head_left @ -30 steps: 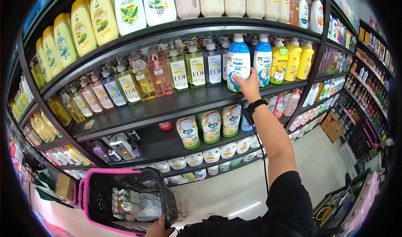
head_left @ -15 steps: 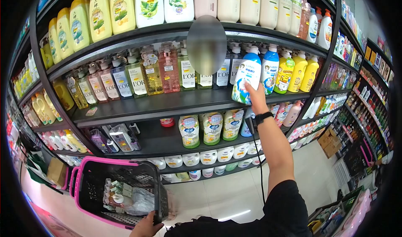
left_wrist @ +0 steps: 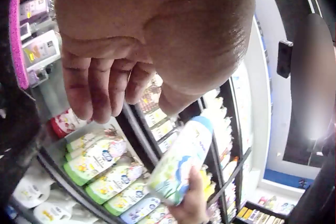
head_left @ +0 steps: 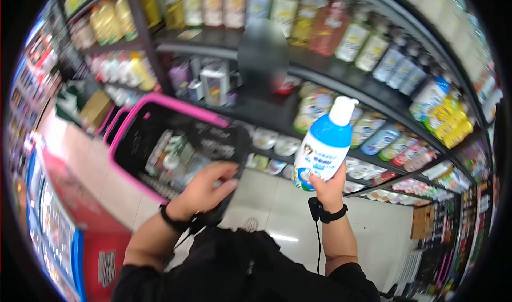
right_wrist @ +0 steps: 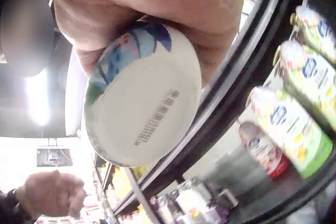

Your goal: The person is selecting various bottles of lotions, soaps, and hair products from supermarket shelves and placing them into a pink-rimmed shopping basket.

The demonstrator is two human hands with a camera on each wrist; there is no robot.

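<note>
A blue-and-white pump bottle (head_left: 324,147) with a white pump top stands slightly tilted in my right hand (head_left: 332,187), away from the shelves. The thumb lies across its label. Its white base (right_wrist: 142,103), printed with dark characters, faces the right wrist camera. My left hand (head_left: 209,187) holds nothing; its fingers are loosely bent and overlap the near right side of the black shopping basket with a pink rim (head_left: 184,108). Inside the basket lie several small packaged items (head_left: 168,155) and a clear plastic bag, partly hidden behind the left hand.
Black store shelves (head_left: 208,50) run across the front, holding rows of pump bottles (head_left: 354,40). A similar blue bottle (head_left: 429,96) and yellow bottles (head_left: 453,128) stand at the right. Flower-printed pouches (head_left: 314,107) fill a lower shelf. Pale floor tiles (head_left: 261,206) lie below.
My right hand has taken the blue-and-white bottle off the shelf and brought it down toward my body. The left hand has let go of the basket's edge. The view has turned down and left.
</note>
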